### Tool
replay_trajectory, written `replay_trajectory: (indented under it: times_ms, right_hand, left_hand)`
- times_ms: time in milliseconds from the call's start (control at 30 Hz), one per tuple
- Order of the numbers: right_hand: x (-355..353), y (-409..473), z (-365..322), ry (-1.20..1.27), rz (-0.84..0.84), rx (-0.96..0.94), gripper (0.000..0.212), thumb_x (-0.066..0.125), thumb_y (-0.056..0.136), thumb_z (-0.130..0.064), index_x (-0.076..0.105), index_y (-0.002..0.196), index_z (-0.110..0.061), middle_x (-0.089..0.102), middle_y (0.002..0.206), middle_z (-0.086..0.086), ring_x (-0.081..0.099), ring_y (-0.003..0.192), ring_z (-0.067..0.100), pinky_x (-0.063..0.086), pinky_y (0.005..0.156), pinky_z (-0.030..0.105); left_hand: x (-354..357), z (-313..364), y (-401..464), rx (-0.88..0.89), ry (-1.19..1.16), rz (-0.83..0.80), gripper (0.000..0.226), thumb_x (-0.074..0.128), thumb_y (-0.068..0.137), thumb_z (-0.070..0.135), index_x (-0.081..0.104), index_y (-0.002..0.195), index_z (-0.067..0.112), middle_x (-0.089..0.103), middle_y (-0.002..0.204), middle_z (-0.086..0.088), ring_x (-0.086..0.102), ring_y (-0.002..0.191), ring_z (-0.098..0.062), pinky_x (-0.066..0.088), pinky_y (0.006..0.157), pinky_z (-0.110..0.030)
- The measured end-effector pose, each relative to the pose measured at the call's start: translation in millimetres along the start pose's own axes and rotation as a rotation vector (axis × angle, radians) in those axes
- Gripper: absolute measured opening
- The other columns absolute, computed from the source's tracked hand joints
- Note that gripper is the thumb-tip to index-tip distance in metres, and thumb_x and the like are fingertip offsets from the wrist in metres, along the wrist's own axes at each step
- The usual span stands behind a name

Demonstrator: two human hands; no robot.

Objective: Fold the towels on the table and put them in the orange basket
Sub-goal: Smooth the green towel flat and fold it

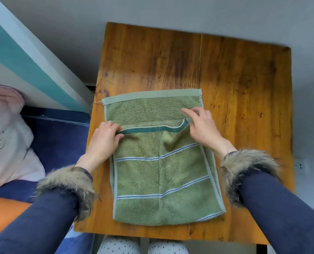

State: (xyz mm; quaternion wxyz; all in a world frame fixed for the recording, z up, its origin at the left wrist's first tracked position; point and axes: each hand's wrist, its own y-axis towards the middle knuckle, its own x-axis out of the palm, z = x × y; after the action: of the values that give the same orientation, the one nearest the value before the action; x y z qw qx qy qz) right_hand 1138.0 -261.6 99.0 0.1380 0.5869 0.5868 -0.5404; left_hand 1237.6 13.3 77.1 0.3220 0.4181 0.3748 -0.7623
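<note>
A green towel [161, 173] with pale blue stripes lies on the wooden table [235, 88], its near part doubled over toward the far hem. My left hand [103, 142] pinches the left end of the dark green folded edge. My right hand [202, 128] rests at that edge's right end with fingers spread on the cloth, thumb beside the curled corner. An orange surface [4, 213], probably the basket, shows at the lower left edge.
To the left are a dark blue bed cover [57, 140] and a pink and white pillow [7, 136]. A teal and white panel [24, 57] runs along the upper left. The floor beyond the table is grey.
</note>
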Motion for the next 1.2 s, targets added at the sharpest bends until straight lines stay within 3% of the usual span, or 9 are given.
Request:
replay_trajectory:
  times_ms: [133, 200, 267, 333, 400, 600, 700, 833, 1200]
  right_hand:
    - [-4, 15, 2, -0.167, -0.205, -0.148, 0.025, 0.051, 0.091, -0.023, 0.058, 0.112, -0.031, 0.016, 0.155, -0.001, 0.0, 0.144, 0.023, 0.009, 0.112, 0.056]
    - [-10, 14, 5, -0.193, -0.219, -0.164, 0.003, 0.057, 0.088, -0.03, 0.058, 0.086, -0.027, 0.025, 0.152, -0.001, 0.003, 0.144, 0.022, 0.009, 0.113, 0.055]
    - [-19, 9, 7, -0.195, -0.229, -0.166, 0.017, 0.059, 0.087, -0.032, 0.05, 0.074, -0.026, 0.042, 0.14, 0.0, 0.019, 0.14, 0.024, 0.021, 0.111, 0.054]
    - [-31, 3, 7, -0.152, -0.229, -0.153, 0.02, 0.054, 0.091, -0.03, 0.044, 0.074, -0.026, 0.059, 0.103, -0.002, 0.05, 0.112, 0.026, 0.043, 0.086, 0.041]
    - [-43, -1, 7, -0.06, -0.209, -0.107, 0.017, 0.051, 0.094, -0.029, 0.044, 0.08, -0.022, 0.058, 0.079, -0.003, 0.056, 0.08, 0.023, 0.043, 0.065, 0.034]
    - [-90, 10, 2, 0.23, 0.061, -0.044, 0.006, 0.066, 0.085, -0.024, 0.062, 0.081, -0.021, 0.062, 0.081, -0.002, 0.055, 0.079, 0.015, 0.042, 0.07, 0.029]
    - [-101, 31, 7, 0.392, 0.12, -0.003, 0.005, 0.067, 0.084, -0.021, 0.067, 0.089, -0.022, 0.065, 0.086, -0.003, 0.058, 0.082, 0.011, 0.044, 0.073, 0.025]
    - [-83, 68, 15, 0.239, 0.016, 0.055, 0.021, 0.061, 0.088, -0.016, 0.067, 0.108, -0.014, 0.061, 0.098, -0.001, 0.054, 0.088, 0.012, 0.04, 0.074, 0.023]
    - [-42, 104, 31, -0.037, 0.203, -0.059, 0.012, 0.058, 0.089, -0.018, 0.064, 0.093, -0.009, 0.052, 0.117, 0.009, 0.043, 0.11, 0.024, 0.034, 0.093, 0.031]
  left_hand:
    - [-16, -1, 0, -0.041, -0.224, 0.007, 0.01, 0.064, 0.087, 0.015, 0.067, 0.093, 0.008, 0.064, 0.093, -0.005, 0.055, 0.089, -0.022, 0.043, 0.082, -0.033]
    - [-25, -2, -2, -0.075, -0.308, -0.034, 0.003, 0.068, 0.084, 0.019, 0.066, 0.082, 0.019, 0.063, 0.083, 0.006, 0.054, 0.078, -0.012, 0.04, 0.072, -0.022]
    - [-35, -1, -7, -0.108, -0.397, -0.082, 0.012, 0.069, 0.082, 0.023, 0.062, 0.074, 0.028, 0.062, 0.079, 0.014, 0.053, 0.073, -0.002, 0.038, 0.066, -0.015]
    - [-45, 2, -12, -0.13, -0.47, -0.102, 0.008, 0.068, 0.083, 0.025, 0.065, 0.076, 0.028, 0.065, 0.082, 0.01, 0.055, 0.076, -0.004, 0.041, 0.068, -0.019]
    - [-55, 4, -16, -0.143, -0.546, -0.118, 0.003, 0.068, 0.083, 0.023, 0.069, 0.08, 0.023, 0.068, 0.085, 0.005, 0.058, 0.08, -0.01, 0.045, 0.073, -0.024]
    - [-93, -4, -3, -0.158, -0.835, -0.022, 0.009, 0.068, 0.082, 0.017, 0.072, 0.077, 0.023, 0.071, 0.076, 0.012, 0.059, 0.072, 0.006, 0.043, 0.068, -0.004]
    - [-93, -13, 24, -0.22, -0.784, 0.088, 0.009, 0.068, 0.083, 0.018, 0.07, 0.078, 0.026, 0.07, 0.079, 0.011, 0.059, 0.071, 0.005, 0.046, 0.07, -0.011]
    - [-63, -17, 65, -0.313, -0.513, 0.113, 0.008, 0.066, 0.085, 0.022, 0.071, 0.089, 0.018, 0.069, 0.093, -0.001, 0.058, 0.086, -0.011, 0.042, 0.079, -0.026]
    - [-27, -40, 89, -0.125, -0.207, 0.11, 0.012, 0.068, 0.083, 0.023, 0.066, 0.092, 0.015, 0.044, 0.103, 0.001, 0.041, 0.106, -0.024, 0.038, 0.093, -0.039]
